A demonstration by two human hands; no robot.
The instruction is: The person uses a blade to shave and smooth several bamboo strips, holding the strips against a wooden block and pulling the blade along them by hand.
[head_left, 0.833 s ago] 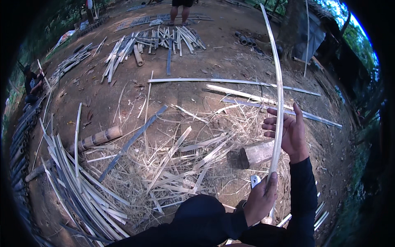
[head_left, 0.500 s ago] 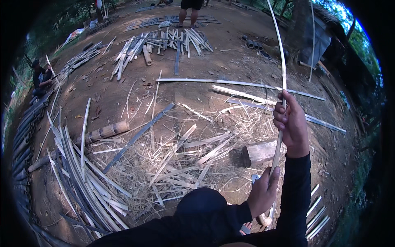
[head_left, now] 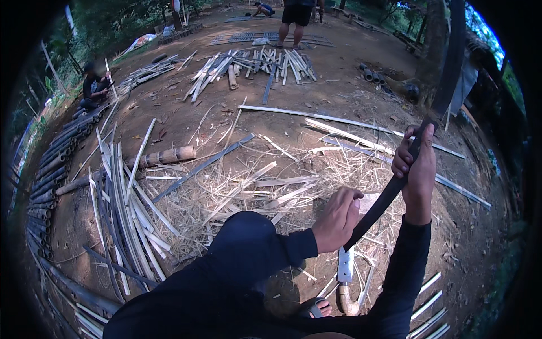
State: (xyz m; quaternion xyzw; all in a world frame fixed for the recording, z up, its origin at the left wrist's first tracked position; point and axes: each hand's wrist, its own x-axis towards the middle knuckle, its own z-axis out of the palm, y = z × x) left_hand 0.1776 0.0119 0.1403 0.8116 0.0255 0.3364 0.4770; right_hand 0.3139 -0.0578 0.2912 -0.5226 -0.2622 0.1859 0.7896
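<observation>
Head view: the right hand (head_left: 419,172) is closed round a dark bamboo strip (head_left: 384,202), fingers curled over its left edge and thumb pointing up along it. The strip slants from a lower end near the person's lap, through that hand, to the top edge of the frame at the right. The left hand (head_left: 337,221) is beside the strip's lower end, back of the hand uppermost, fingers bent and held together; whether it grips or merely brushes the strip cannot be determined. Directly below that end is a knife (head_left: 345,266), its pale metal blade uppermost and its curved wooden handle (head_left: 348,300) nearest the person, close to a sandalled foot (head_left: 320,308). A pale wooden block (head_left: 368,201) is partly hidden behind the strip. Thin bamboo shavings (head_left: 293,223) cover the ground ahead of the hands. To the left, a fanned stack of bamboo strips (head_left: 135,212) rests near a bamboo pole (head_left: 169,156). Farther off are a heap of split bamboo (head_left: 212,73), a standing person in shorts (head_left: 296,16) and, at left, a seated co-worker (head_left: 92,87) with an upright pale strip.
</observation>
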